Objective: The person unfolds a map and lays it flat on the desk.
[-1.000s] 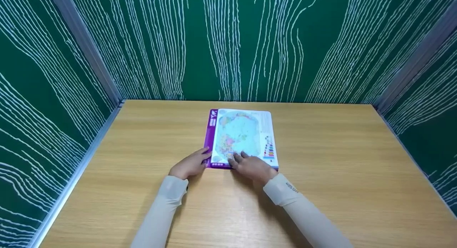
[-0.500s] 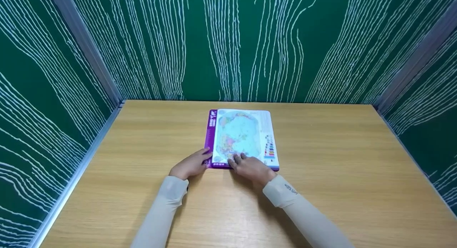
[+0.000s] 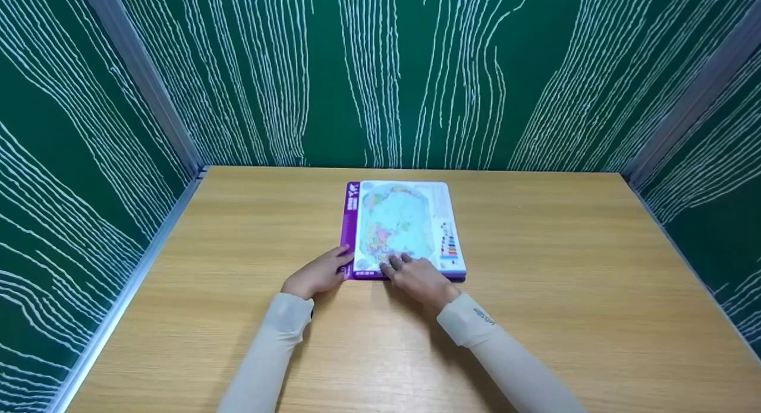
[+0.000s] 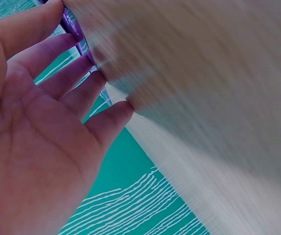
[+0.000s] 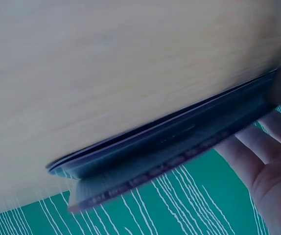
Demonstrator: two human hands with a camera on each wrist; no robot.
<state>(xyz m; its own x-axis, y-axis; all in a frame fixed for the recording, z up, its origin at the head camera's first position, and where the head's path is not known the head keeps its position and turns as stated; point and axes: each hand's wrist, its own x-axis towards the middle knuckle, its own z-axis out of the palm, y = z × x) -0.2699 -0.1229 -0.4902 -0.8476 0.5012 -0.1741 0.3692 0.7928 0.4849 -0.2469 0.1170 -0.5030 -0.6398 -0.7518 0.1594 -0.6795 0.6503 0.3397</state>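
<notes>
A flat map board [image 3: 399, 223] with a purple strip [image 3: 351, 223] down its left side lies on the wooden table. Its white upper panel carries a printed world map and a column of small coloured pictures. At the near left corner, my left hand [image 3: 317, 275] rests with its fingers extended and spread against the purple edge. The right hand [image 3: 419, 279] pinches the near edge of the upper panel, fingers on top. In the right wrist view, its thumb goes under the upper panel [image 5: 130, 188], which stands slightly raised above the layer [image 5: 145, 129] beneath, with a dark gap between.
Bare wooden tabletop [image 3: 553, 282] surrounds the board on every side. Green walls [image 3: 410, 74] with white wavy lines enclose the table at the back and both sides. Grey metal posts [image 3: 142, 74] stand at the back corners.
The right side of the upper panel has risen slightly, showing a darker edge beneath at the near right corner. The panel has shifted a little left; both hands stay nearly in place.
</notes>
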